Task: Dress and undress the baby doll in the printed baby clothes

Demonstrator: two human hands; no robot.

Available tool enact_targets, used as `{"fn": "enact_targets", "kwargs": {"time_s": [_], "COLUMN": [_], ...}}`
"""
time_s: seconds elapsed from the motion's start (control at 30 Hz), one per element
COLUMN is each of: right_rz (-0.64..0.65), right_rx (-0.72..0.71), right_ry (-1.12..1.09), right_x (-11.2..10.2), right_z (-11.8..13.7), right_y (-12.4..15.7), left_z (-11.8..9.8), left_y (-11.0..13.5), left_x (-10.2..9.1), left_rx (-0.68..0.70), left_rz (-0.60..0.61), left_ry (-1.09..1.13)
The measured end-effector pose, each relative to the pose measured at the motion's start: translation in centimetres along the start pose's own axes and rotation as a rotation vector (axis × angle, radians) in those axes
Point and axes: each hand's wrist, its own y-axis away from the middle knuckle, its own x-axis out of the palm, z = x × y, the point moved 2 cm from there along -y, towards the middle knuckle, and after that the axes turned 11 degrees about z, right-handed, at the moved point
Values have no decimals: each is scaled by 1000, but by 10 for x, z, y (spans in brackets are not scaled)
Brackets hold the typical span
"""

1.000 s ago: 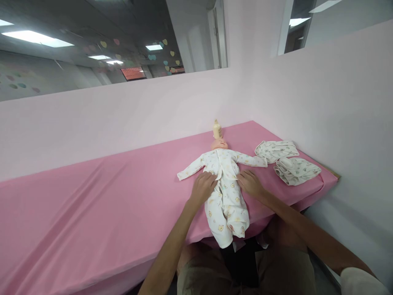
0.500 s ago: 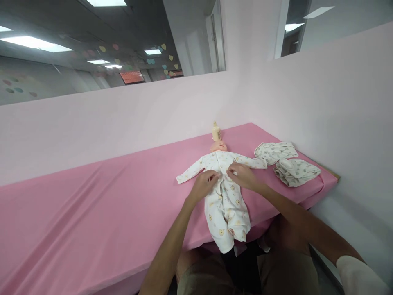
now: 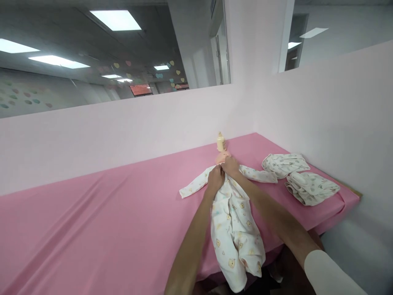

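A baby doll [image 3: 221, 157] lies on its back, dressed in a white long-sleeved romper [image 3: 229, 221] printed with small bears. Its sleeves spread out to both sides and the legs hang over the near edge of the table. At the neckline, my left hand [image 3: 216, 178] is closed with its fingers pinched on the romper's front. Right beside it, my right hand [image 3: 231, 166] is closed at the collar too, just under the doll's chin. Both hands cover the neck opening, so the fastening there is hidden.
A pink sheet [image 3: 123, 229] covers the table. Behind the doll's head stands a cream pump bottle [image 3: 221, 142] near the wall. Two folded printed cloth items, a farther one [image 3: 285, 164] and a nearer one [image 3: 313, 187], lie at the right. Walls border the back and right.
Both hands have moved up from the romper's belly to its collar and come together there. The camera view has tilted, so the table sits slightly lower in the picture.
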Motion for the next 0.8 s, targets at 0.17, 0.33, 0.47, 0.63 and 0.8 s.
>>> {"fn": "enact_targets", "kwargs": {"time_s": [0.17, 0.33, 0.47, 0.63, 0.8], "right_rz": [87, 102, 80, 75, 128], "right_rx": [105, 24, -41, -94, -144], "right_ry": [-16, 33, 95, 154, 179], "right_x": [3, 2, 0, -3, -7], "right_z": [-4, 2, 12, 15, 12], "right_y": [-11, -10, -3, -1, -6], "left_z": [0, -3, -3, 0, -1], "left_y": [6, 7, 8, 7, 8], "left_x": [0, -5, -5, -3, -2], "left_rx": [-67, -102, -130, -109, -67], "left_rz": [11, 70, 69, 83, 66], "left_ry": [-116, -163, -144, -156, -127]}}
